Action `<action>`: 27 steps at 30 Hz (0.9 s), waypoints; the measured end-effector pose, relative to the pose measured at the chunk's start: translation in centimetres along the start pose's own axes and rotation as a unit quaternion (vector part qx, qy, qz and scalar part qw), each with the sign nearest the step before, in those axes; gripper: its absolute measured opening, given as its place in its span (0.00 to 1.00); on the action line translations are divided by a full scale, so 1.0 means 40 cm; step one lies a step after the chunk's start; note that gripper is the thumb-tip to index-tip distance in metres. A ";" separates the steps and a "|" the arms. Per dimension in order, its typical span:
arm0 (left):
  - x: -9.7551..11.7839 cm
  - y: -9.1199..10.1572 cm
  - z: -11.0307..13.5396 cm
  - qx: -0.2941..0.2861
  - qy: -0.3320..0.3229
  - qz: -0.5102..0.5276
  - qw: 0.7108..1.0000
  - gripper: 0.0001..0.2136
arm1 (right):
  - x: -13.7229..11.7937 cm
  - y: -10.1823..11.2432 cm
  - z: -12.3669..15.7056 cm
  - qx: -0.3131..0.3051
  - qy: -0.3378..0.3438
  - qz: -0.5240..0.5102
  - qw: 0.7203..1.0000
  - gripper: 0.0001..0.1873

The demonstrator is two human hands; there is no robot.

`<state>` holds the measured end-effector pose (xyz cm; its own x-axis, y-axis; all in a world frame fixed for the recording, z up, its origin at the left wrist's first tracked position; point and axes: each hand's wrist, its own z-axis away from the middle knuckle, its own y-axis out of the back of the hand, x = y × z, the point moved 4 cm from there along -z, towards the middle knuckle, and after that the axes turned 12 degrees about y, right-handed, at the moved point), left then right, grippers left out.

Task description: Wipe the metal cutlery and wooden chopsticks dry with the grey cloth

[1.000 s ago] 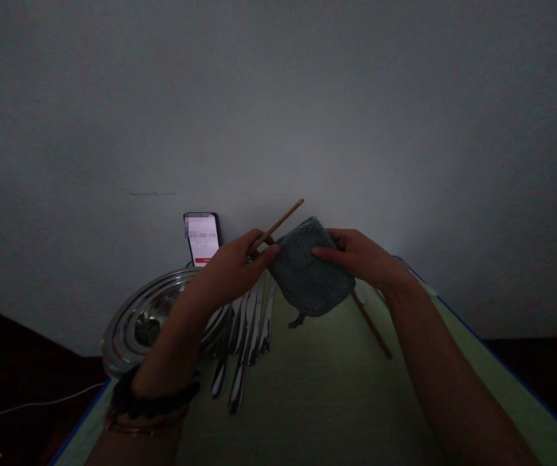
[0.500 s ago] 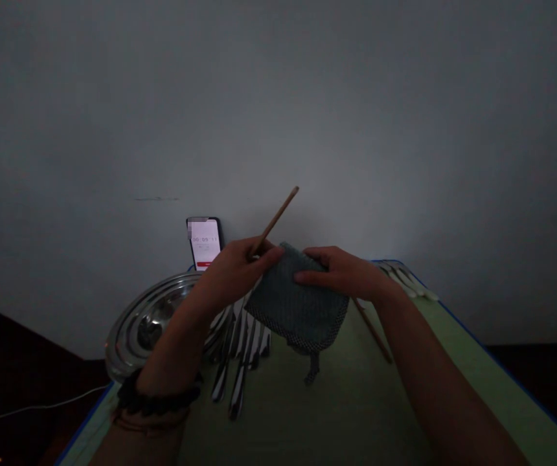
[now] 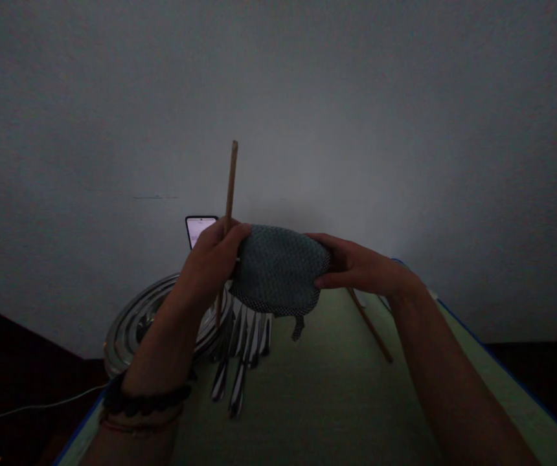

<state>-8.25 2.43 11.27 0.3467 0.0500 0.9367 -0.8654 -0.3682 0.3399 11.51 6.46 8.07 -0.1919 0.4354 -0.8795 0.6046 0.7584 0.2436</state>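
One green counter (image 3: 317,395) spreads below me, nested steel bowls (image 3: 125,327) at its left. Above it, my left hand (image 3: 214,252) and right hand (image 3: 359,264) grasp a grey-green cloth (image 3: 281,268) by opposite sides. Table knives (image 3: 245,349) lie beside the bowls. My left also clasps a near-upright wooden chopstick (image 3: 230,188); another chopstick (image 3: 373,331) lies at right.

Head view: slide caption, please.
Left hand grips a slim brown wooden stick and, with the right hand, a grey-green textured cloth.
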 end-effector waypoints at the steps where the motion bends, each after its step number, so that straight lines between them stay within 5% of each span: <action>1: 0.001 0.003 0.001 0.012 0.001 0.008 1.000 0.09 | 0.002 0.000 0.003 -0.002 -0.004 -0.006 1.000 0.37; 7: -0.002 0.008 0.003 0.020 0.012 0.058 0.998 0.08 | -0.004 0.004 0.006 0.017 0.009 -0.002 1.000 0.34; 15: -0.002 -0.005 0.000 -0.040 0.010 0.076 0.996 0.09 | -0.012 0.016 -0.015 0.077 0.048 0.109 0.990 0.13; 22: -0.013 -0.005 -0.005 -0.146 -0.020 0.100 0.984 0.17 | 0.011 0.041 -0.005 0.189 0.018 0.086 0.978 0.13; 27: -0.017 0.002 -0.008 -0.164 -0.013 0.066 0.984 0.16 | 0.012 0.041 -0.008 0.219 0.009 0.066 0.973 0.11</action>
<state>-8.66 2.64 10.71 0.2284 -0.0030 0.9736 -0.9723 -0.0512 0.2280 12.16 8.06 8.16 -0.1022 0.5267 -0.8439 0.8956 0.4180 0.1525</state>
